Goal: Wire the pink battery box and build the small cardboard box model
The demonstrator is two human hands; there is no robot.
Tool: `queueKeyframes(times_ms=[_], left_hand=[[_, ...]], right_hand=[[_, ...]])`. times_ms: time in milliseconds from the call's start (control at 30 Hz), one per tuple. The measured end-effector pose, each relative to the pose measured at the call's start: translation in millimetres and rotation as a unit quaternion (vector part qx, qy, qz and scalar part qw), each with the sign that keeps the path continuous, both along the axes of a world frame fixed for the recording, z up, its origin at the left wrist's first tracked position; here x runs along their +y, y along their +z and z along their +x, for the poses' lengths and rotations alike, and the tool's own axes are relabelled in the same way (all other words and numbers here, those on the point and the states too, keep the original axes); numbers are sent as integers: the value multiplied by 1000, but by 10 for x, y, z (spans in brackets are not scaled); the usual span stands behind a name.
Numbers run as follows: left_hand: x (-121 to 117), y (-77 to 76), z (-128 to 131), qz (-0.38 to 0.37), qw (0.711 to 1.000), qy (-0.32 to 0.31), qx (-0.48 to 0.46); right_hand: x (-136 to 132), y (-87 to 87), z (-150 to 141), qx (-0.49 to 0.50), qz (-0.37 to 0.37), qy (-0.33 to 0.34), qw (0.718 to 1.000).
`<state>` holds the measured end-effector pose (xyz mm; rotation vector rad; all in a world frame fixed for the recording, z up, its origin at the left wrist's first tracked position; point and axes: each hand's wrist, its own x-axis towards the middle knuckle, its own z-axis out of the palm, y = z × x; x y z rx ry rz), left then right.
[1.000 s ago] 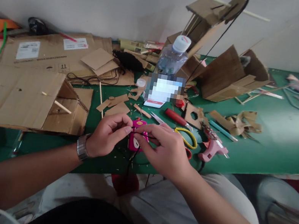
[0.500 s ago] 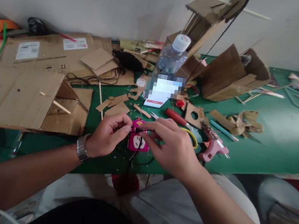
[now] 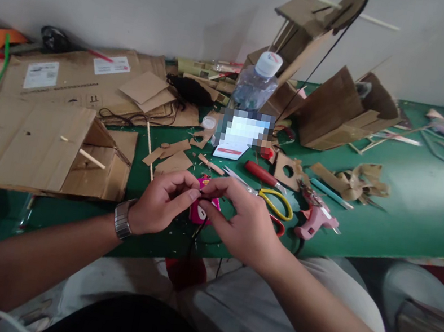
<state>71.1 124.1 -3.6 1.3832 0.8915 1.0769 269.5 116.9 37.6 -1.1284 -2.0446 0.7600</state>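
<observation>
Above the table, my left hand [image 3: 162, 201] and my right hand [image 3: 247, 219] meet fingertip to fingertip, both pinching a thin black cord [image 3: 202, 228]. Its loose length hangs below my fingers toward the table's front edge. The exact spot where the cord is gripped is mostly covered by my fingertips. Directly beneath lies a magenta power socket block [image 3: 197, 217] with a white face, partly hidden by my hands. Close to my right hand are scissors [image 3: 251, 190] with yellow and red handles.
A cardboard box model [image 3: 20, 142] stands left; another cardboard structure [image 3: 328, 113] stands back right. A water bottle [image 3: 255, 89] rises behind a lit phone [image 3: 231, 147]. A red-handled tool [image 3: 261, 173], a pink glue gun [image 3: 318, 217] and cardboard scraps [image 3: 175, 162] lie around.
My right hand has moved left, up against the left fingertips, and its fingers have bent more. The scissors' handles now show. My left hand has shifted slightly right.
</observation>
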Motion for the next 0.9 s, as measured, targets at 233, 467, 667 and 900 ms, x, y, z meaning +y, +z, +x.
queueKeyframes(times_ms=[233, 467, 667, 900], left_hand=[[14, -20, 10, 26, 1000, -2, 11], [17, -40, 0, 24, 999, -11, 40], [15, -25, -3, 33, 998, -13, 52], [11, 3, -12, 64, 996, -48, 49]], right_hand=[[39, 52, 37, -13, 48, 29, 998], [80, 68, 107, -55, 129, 61, 988], [106, 98, 135, -42, 135, 81, 987], [69, 106, 63, -19, 75, 42, 996]])
